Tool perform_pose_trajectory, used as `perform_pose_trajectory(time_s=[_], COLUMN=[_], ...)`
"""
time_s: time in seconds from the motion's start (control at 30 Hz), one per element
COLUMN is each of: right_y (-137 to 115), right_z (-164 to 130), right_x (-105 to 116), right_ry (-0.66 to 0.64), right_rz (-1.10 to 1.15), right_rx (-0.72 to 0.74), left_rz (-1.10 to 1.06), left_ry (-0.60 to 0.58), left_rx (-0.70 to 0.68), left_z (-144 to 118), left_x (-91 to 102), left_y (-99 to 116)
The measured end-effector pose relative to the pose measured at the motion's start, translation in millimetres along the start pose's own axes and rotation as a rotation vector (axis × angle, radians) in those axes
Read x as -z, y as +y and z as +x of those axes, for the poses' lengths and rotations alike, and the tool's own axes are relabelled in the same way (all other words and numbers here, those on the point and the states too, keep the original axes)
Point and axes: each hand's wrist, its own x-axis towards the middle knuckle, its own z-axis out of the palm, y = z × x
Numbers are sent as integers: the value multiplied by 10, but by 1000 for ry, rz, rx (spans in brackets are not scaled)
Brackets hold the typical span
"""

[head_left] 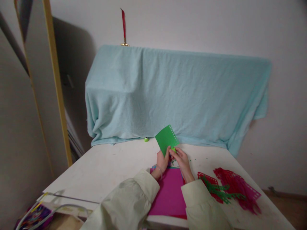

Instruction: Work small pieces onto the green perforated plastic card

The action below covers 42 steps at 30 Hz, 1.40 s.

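The tabletop [107, 169] offers passage at left; green sheet [165, 139] blocks centre, scraps [233, 182] right.

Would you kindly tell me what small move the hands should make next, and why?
Perhaps the right hand should squeeze the lime-green tool: it sits at an edge of the green sheet, which the left hand holds, and holes line the adjoining edge.
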Motion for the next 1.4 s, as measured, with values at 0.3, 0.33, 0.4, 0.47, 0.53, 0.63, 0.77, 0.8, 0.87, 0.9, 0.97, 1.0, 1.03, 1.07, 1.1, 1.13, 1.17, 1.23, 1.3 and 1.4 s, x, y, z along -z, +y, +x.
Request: perform_pose_trajectory(time_s=[0.3,0.33,0.4,0.47,0.53,0.63,0.77,0.8,0.87,0.9,0.97,1.0,1.03,1.07,1.1,1.13,1.17,1.23,1.3,1.4], right_y=[-1,3,10,16,19,17,1,-5,-21,-30,-48,-56,-62,-67,-70,-70,-69,-59,-43,-10], right_z=[7,7,7,6,4,2,-2,-5,-11,-15,-23,-27,-31,-33,-35,-35,-35,-31,-25,-17], right_x=[10,14,19,22,22,21,10,5,-4,-7,-10,-9,-8,-5,-2,2,6,15,26,42], right_ry=[0,-3,-5,-1,0,-11,-9,-6,2,7,20,26,31,38,46,53,59,64,70,95], right_rz=[-29,-32,-29,-23,-25,-30,-26,-23,-17,-17,-26,-34,-44,-53,-62,-68,-72,-74,-64,-43], right_rx=[12,14,19,25,31,33,32,30,23,19,8,4,1,-1,-1,-1,-2,-9,-20,-25], left_rz=[-3,-11,-25,-29,-24,-15,2,7,14,17,27,33,39,42,44,44,45,49,56,66], left_ry=[-2,-6,-9,-5,0,-4,-18,-20,-25,-27,-36,-41,-46,-51,-56,-59,-62,-69,-74,-79], left_rx=[6,6,1,-4,-5,-6,-11,-9,-7,-7,-5,-1,4,9,12,13,12,9,13,27], left_z=[-3,-1,1,2,0,-7,-14,-15,-14,-13,-10,-8,-6,-3,-1,2,3,5,5,3], left_x=[1,1,-1,-2,-1,5,16,19,23,25,28,29,30,30,31,30,29,24,17,9], left_y=[17,20,27,31,35,41,52,53,52,51,48,48,49,52,54,58,61,66,67,65])
